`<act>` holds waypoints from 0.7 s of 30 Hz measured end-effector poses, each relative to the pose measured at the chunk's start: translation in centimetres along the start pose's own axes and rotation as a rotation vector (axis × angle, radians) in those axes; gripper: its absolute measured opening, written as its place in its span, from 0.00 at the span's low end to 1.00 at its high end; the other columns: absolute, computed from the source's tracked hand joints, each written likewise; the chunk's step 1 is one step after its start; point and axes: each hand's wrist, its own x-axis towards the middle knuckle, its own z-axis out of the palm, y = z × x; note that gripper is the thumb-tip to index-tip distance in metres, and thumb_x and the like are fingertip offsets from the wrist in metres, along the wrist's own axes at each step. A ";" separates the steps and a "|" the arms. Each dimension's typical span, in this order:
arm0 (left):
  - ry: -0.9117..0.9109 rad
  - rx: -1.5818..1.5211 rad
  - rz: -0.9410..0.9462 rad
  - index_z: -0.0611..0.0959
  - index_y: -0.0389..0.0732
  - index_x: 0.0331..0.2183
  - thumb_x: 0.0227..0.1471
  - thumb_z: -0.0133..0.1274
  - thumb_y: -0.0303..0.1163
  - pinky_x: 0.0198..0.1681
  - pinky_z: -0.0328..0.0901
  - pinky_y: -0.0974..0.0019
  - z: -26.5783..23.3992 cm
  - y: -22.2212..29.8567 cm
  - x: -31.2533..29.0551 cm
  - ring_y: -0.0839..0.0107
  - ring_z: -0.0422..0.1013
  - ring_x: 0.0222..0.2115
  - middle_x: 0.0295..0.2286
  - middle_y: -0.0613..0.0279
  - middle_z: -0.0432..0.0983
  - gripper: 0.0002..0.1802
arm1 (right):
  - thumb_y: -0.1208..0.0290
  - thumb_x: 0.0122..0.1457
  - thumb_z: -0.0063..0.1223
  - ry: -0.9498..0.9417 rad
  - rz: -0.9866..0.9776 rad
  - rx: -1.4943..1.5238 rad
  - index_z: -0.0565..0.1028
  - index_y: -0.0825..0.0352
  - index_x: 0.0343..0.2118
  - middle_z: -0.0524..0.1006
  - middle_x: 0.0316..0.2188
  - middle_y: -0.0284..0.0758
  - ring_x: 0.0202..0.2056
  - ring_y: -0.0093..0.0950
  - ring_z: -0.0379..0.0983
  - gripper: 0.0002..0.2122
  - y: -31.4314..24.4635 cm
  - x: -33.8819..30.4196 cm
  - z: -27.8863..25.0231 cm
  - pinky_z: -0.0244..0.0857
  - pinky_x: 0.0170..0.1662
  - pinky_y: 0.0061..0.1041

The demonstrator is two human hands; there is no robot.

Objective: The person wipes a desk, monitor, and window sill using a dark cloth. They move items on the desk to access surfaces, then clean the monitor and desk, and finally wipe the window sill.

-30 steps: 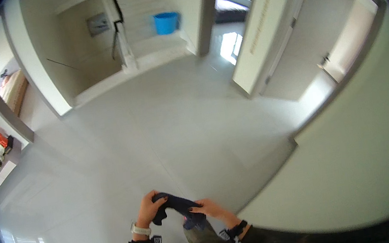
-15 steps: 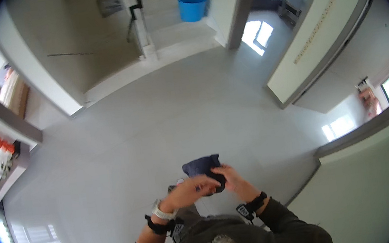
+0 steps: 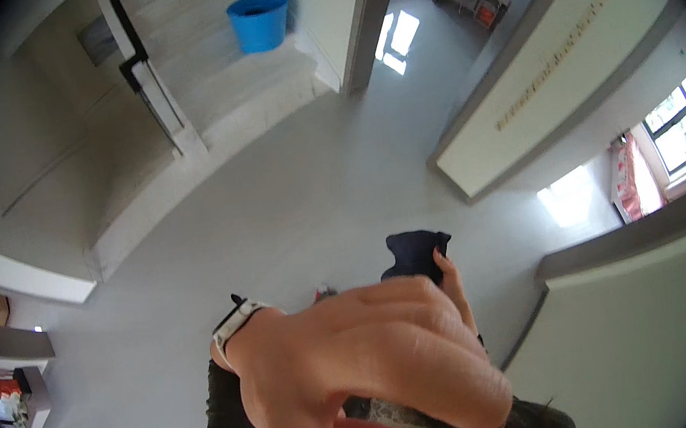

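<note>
Floor [image 3: 291, 212] fills the view, steps [image 3: 247, 79] with a blue bucket [image 3: 260, 21] at the top; left hand [image 3: 372, 366] is raised close to the camera, fingers curled, watch [image 3: 234, 323] on the wrist, can't tell if it grips anything. Right hand [image 3: 454, 282] mostly hidden behind it, one finger against a dark cloth [image 3: 415, 255] held up just above the left hand, so it looks pinched but grip isn't clear. Looks like mid-handling of the cloth at head height; next move needs a firm hold.
</note>
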 end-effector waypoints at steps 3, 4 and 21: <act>-0.011 0.077 0.070 0.80 0.72 0.47 0.40 0.54 0.15 0.32 0.64 0.64 -7.1 -7.4 2.0 0.67 0.66 0.33 0.37 0.54 0.67 0.38 | 0.67 0.64 0.52 0.022 0.047 -0.029 0.72 0.69 0.51 0.77 0.47 0.39 0.47 0.34 0.76 0.16 -3.2 9.5 2.9 0.71 0.51 0.36; 0.006 0.084 0.065 0.80 0.72 0.47 0.39 0.54 0.14 0.31 0.63 0.65 -9.4 -9.6 2.7 0.68 0.66 0.32 0.37 0.54 0.67 0.39 | 0.67 0.64 0.52 -0.004 0.046 -0.030 0.72 0.69 0.51 0.78 0.46 0.38 0.47 0.33 0.76 0.15 -4.2 12.4 4.0 0.71 0.51 0.36; 0.179 -0.232 0.100 0.81 0.71 0.45 0.44 0.56 0.17 0.29 0.61 0.66 -42.3 -51.8 12.6 0.68 0.65 0.28 0.36 0.52 0.67 0.33 | 0.66 0.64 0.53 0.327 -0.241 -0.027 0.71 0.71 0.53 0.77 0.48 0.39 0.48 0.33 0.76 0.18 -26.4 52.6 8.4 0.71 0.52 0.34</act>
